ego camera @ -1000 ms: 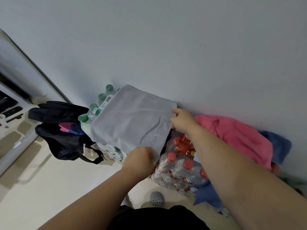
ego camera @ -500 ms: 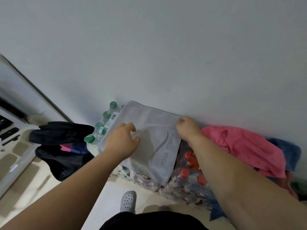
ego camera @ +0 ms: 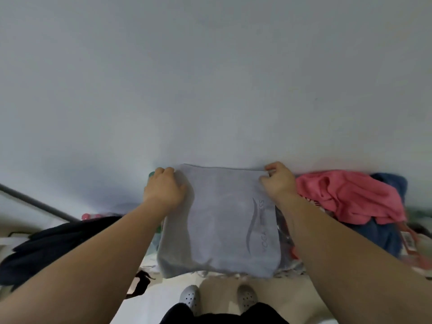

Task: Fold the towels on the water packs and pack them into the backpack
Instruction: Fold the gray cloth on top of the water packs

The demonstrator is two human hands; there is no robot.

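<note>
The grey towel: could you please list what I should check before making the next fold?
1. Left hand grip on the far left corner: ok.
2. Right hand grip on the far right corner: ok, pinching.
3. Grey towel spread flat between the hands: ok, near edge hangs over the front.
4. Water packs supporting it evenly: cannot tell, mostly covered.
5. Pink towel not overlapping the grey one: ok.
6. Backpack open for packing: cannot tell.
</note>
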